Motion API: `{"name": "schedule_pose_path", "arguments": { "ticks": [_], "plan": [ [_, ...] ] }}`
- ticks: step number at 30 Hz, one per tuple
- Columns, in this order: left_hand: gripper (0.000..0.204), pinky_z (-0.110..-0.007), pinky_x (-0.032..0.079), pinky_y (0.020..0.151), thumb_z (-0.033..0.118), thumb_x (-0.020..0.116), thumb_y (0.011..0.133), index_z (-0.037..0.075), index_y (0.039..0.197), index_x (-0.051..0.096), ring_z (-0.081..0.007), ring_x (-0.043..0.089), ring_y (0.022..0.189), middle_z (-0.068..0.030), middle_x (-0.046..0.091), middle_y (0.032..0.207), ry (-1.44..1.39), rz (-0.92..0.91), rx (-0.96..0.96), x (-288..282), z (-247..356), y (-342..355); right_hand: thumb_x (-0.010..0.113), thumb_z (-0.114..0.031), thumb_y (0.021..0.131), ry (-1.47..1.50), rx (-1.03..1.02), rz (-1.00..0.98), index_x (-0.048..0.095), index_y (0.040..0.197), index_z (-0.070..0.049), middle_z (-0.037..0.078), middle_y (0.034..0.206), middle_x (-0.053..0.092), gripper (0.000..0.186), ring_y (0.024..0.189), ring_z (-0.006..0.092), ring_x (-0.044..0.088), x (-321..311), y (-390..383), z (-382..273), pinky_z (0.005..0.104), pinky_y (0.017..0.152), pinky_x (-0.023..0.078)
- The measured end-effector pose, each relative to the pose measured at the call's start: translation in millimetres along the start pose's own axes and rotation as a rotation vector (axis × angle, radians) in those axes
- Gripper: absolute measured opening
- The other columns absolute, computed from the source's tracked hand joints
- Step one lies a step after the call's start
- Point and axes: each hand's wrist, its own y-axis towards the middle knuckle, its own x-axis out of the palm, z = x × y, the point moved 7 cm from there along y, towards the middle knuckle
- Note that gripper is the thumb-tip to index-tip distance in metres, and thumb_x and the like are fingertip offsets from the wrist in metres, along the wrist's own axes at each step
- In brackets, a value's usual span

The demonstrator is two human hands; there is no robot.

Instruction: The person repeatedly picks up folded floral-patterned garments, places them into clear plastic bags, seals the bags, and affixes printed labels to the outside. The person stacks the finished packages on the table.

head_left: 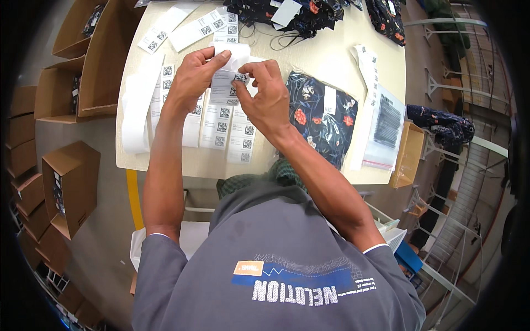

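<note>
A strip of white stickers point(223, 87) printed with square codes is held up over the table, its upper end curled over. My left hand point(190, 77) grips the strip's curled part between thumb and fingers. At the strip's right edge, my right hand point(264, 96) pinches with thumb and forefinger beside a sticker's code. Below both hands, more sticker strips point(241, 143) lie side by side, running toward the table's near edge. To the right of my right hand rests a folded dark floral garment point(314, 124) in a clear bag with a white label on it.
The pale table point(265, 172) also bears dark floral garments point(317, 25) with tags at the far side. On the right lie a curling sticker strip point(365, 63) and a clear plastic bag point(385, 129). Cardboard boxes point(72, 182) stand on the floor to the left.
</note>
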Motion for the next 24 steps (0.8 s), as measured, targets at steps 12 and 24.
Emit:
{"name": "schedule_pose_path", "arguments": {
  "ticks": [12,24],
  "plan": [
    [0.028,-0.024,0.052,0.063,0.028,0.062,0.099,0.002,0.106,0.070,-0.0074,0.063,0.070,-0.0029,0.070,0.084,0.036,0.026,0.031,-9.9,32.8,25.9,0.074,-0.005,0.078,-0.057,-0.128,0.151,0.067,0.091,-0.009,0.007,0.092,0.057,0.015,0.072,0.0218,0.062,-12.3,32.8,-20.6,0.0339,0.054,0.051],
    [0.028,-0.026,0.056,0.067,0.024,0.059,0.100,0.000,0.110,0.068,-0.0115,0.067,0.075,-0.0062,0.071,0.090,-0.075,0.073,-0.096,-9.2,10.9,1.6,0.075,-0.002,0.070,-0.113,-0.475,0.183,0.071,0.088,-0.008,0.004,0.082,0.059,0.020,0.066,0.0201,0.059,-11.8,17.5,-29.5,0.0327,0.051,0.048]
  ]
}}
